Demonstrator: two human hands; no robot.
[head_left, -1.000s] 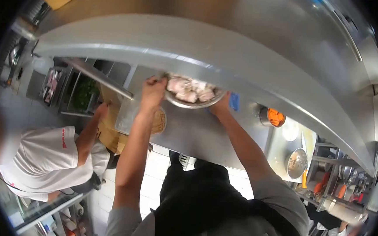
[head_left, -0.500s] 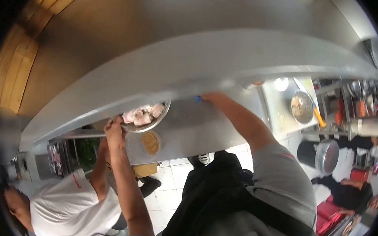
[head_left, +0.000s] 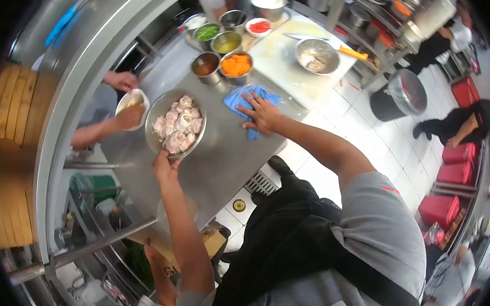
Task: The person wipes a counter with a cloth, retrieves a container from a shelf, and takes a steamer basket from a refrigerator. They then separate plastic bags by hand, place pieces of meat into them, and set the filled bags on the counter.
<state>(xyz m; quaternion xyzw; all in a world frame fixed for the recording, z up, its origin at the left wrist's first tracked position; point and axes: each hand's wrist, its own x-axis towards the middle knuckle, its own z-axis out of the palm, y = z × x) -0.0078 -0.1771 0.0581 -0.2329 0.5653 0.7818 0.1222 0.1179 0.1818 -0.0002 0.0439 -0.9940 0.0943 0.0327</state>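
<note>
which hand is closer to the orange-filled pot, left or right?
Right. The right hand lies on the blue cloth, just below the orange-filled pot. The left hand grips the metal bowl rim, farther away.

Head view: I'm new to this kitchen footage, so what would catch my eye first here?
Probably the metal bowl of pale raw meat pieces in the middle of the steel counter, with the left hand at its near rim. Just right of it, the right hand presses flat on a blue cloth. Behind them sit small tubs, one filled with bright orange shreds.
</note>
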